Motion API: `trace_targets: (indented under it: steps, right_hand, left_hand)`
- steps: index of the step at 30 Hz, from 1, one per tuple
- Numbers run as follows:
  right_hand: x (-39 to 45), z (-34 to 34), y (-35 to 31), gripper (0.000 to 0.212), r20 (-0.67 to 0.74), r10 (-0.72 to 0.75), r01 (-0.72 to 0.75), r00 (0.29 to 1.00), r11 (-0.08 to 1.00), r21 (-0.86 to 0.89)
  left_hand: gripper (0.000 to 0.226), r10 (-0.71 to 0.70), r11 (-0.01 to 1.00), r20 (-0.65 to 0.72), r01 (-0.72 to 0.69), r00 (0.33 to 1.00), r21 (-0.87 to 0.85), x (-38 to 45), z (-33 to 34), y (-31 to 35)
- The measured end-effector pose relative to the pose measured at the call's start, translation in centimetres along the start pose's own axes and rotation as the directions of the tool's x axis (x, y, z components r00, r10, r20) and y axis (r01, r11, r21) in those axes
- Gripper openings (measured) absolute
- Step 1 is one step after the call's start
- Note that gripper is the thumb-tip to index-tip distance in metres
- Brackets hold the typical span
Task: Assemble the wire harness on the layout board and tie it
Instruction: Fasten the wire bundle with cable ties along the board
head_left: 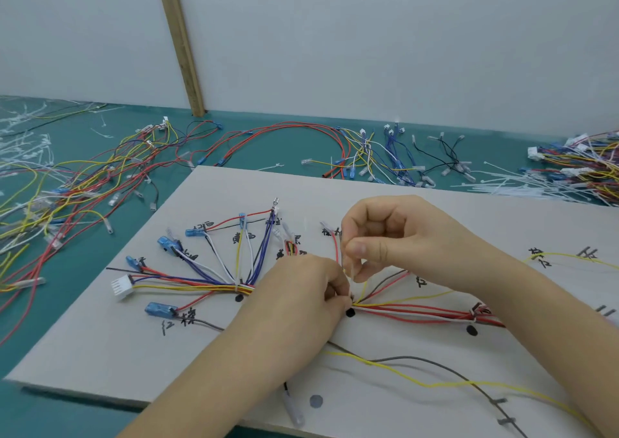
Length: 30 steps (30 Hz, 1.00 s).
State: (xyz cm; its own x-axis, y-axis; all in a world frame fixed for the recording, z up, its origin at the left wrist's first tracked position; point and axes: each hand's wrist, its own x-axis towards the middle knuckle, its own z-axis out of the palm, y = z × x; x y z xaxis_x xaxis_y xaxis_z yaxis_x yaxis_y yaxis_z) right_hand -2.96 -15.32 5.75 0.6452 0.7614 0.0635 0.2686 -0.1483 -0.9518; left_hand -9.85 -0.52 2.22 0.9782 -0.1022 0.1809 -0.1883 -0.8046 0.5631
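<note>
Where the two hands meet near the middle of the layout board [385,189], the right hand [395,236] pinches a thin pale cable tie [345,270] between thumb and forefinger, remaining fingers curled; the left hand [301,290] pinches the wire harness [402,310] at its trunk, fingertips pressed together beside one black dot [349,312]. Three black dots are visible on the board, each just below the trunk. Left of the hands, the harness fans toward the board's left and far edges: five blue terminals [160,309] countable, one white multi-pin connector [121,287]. Right of the hands, red, white and yellow wires run toward the right edge; one yellow wire and one grey wire trail toward the near right corner. The left forearm hides the trunk's middle stretch. Off the board, on the green bench [83,303]: loose wire sets [100,176] heaped past the left edge, further sets along the far edge, one heap of white cable ties [522,183] beyond the far right corner. One wooden batten [181,42] leans against the wall.
</note>
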Motion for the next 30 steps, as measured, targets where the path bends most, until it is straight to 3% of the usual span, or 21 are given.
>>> trace_targets:
  steps: [7,13,17,20,22,25,28,30]
  right_hand:
    - [-0.2,-0.2,0.3,0.021,0.073,0.016,-0.003,0.997,0.985,-0.174]
    - [-0.2,0.8,1.0,0.030,-0.063,-0.056,0.048,0.996,0.991,-0.127]
    - [0.0,0.8,0.6,0.027,-0.035,0.010,-0.013,0.999,0.996,-0.085]
    - [0.0,-1.0,-1.0,0.017,0.037,0.107,-0.096,0.994,0.972,-0.216]
    - [-0.4,-3.1,-2.0,0.008,-0.011,0.142,-0.133,0.990,0.897,-0.421]
    - [-1.9,-5.9,-2.7,0.005,-0.043,0.240,-0.197,0.970,0.669,-0.717]
    - [-3.8,-6.8,-2.2,0.011,-0.007,0.402,-0.269,0.916,0.601,-0.753]
    - [-4.8,-6.7,-1.5,0.017,0.002,0.455,-0.288,0.890,0.567,-0.772]
  left_hand:
    - [0.019,0.021,0.999,-0.045,-0.019,0.999,0.050,0.1,0.2,0.2]
    - [0.025,-0.016,0.989,-0.002,0.016,1.000,0.145,0.6,0.1,0.6]
    - [0.027,-0.045,0.987,-0.004,0.045,0.999,0.152,0.2,0.0,1.1]
    - [0.014,-0.021,0.989,0.032,0.016,0.999,0.148,0.1,-0.4,1.3]
    - [0.006,-0.005,0.981,0.028,0.000,1.000,0.195,-0.3,-0.4,1.7]
    - [0.037,0.172,0.964,-0.177,-0.128,0.969,0.234,-0.8,-0.4,3.1]
    - [0.029,0.387,0.909,-0.269,-0.317,0.882,0.269,0.0,0.1,4.1]
    - [0.020,0.413,0.876,-0.182,-0.334,0.893,0.347,0.9,0.2,4.7]
